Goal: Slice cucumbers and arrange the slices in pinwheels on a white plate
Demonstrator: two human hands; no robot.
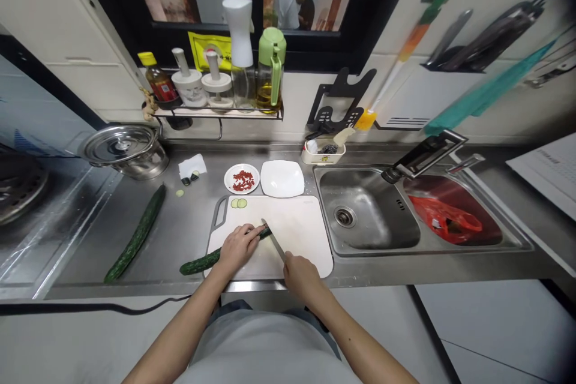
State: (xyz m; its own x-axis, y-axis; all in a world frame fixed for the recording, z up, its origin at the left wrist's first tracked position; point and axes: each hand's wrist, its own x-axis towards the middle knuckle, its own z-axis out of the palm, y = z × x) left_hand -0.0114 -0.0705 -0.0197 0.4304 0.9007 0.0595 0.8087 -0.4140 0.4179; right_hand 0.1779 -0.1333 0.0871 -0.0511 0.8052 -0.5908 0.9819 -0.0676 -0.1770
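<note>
A long green cucumber point(200, 263) lies slantwise over the left part of the white cutting board point(306, 240), its near end sticking out past the board's edge. My left hand point(240, 247) is closed over it close to the cut end. In my right hand point(302, 276) is the handle of a kitchen knife point(276, 245), whose narrow blade reaches up beside that end; whether it touches the flesh I cannot tell. Two pale cucumber slices point(238, 203) overlap at the board's upper left. Behind the board stand a plate of red pieces point(243, 179) and a white plate point(282, 179).
Left on the steel counter lie a second cucumber point(136, 234), a lidded pot point(130, 152) and scraps beside white paper point(192, 165). A double sink point(369, 210) with a red bag point(443, 219) is at right. Bottles and jars fill a wall rack point(220, 111).
</note>
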